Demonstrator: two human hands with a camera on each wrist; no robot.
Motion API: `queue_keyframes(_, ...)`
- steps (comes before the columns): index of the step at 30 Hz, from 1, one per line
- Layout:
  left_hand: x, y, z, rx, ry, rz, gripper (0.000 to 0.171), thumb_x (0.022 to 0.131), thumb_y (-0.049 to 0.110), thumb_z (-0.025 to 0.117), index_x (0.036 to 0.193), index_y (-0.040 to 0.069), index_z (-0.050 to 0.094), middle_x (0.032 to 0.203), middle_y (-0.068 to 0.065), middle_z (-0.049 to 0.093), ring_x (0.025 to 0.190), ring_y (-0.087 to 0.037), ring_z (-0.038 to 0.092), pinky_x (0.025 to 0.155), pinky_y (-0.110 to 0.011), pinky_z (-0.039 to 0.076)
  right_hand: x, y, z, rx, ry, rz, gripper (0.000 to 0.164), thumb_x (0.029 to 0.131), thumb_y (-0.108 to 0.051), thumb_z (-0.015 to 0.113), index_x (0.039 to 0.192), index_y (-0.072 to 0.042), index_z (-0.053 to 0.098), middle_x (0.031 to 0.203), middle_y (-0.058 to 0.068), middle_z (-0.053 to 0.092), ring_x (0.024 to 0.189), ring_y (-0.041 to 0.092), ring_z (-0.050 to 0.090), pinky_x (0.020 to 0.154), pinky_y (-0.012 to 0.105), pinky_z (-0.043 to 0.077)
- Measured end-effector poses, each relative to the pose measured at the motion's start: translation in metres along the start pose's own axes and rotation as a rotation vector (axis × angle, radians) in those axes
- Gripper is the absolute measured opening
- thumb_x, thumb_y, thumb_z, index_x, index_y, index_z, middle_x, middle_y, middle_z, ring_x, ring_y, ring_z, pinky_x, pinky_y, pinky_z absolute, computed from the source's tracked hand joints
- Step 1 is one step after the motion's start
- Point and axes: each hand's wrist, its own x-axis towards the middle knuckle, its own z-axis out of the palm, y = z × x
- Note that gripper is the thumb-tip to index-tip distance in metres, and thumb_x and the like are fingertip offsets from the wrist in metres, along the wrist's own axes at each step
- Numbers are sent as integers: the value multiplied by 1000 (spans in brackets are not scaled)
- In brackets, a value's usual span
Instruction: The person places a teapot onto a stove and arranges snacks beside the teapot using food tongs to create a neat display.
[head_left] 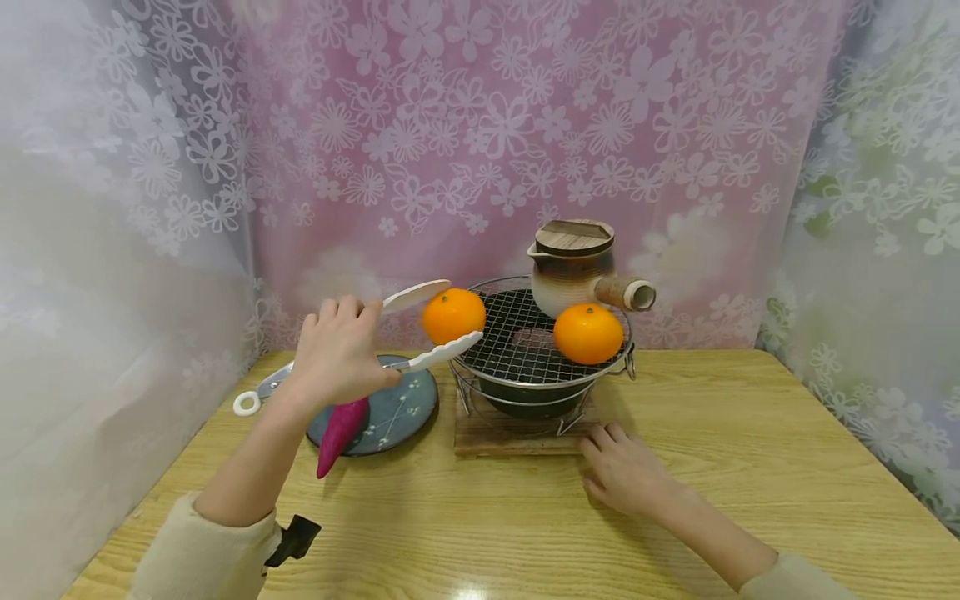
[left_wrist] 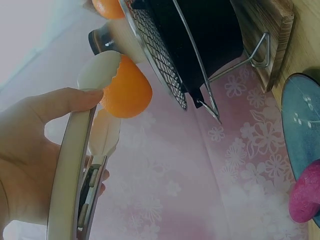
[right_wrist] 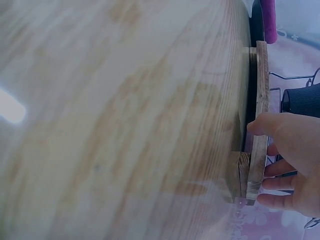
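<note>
My left hand (head_left: 337, 350) grips a pair of tongs (left_wrist: 70, 165) with pale scalloped tips, thumb on one arm and fingers on the other. Between the tips sits an orange (head_left: 453, 317), off the grill and just beside its left rim. A second orange (head_left: 588, 334) rests on the right part of the round wire grill rack (head_left: 510, 362). My right hand (head_left: 626, 471) holds the front right corner of the low wooden stand (right_wrist: 261, 90) under the grill, its thumb on one face and its fingers on the other.
A teapot (head_left: 570, 279) with a wooden lid and side handle stands at the back of the rack. Left of the grill lies a blue-grey plate (head_left: 408, 408) with a purple sweet potato (head_left: 341, 433) overhanging its front edge. Floral curtains (head_left: 495, 167) hang behind the wooden table (head_left: 480, 517).
</note>
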Motion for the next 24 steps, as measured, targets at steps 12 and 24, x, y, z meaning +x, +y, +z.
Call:
queue_keyframes(12,-1,13,1,28,-30,30,84,68,37,76,133,-2,41,117,-18,48,105,-36,40,86,-48,33,0,1,1,-4,18,-10,34,72,-28,72,93,-6,57,89,9,50,77,27,48,63,39,44)
queue_keyframes(24,-2,21,6,17,-31,60,89,66,39,77,136,-1,39,121,-17,46,112,-36,37,89,-47,32,0,-1,0,-9,15,-6,35,72,-29,73,93,-6,57,89,10,50,77,27,48,63,39,44)
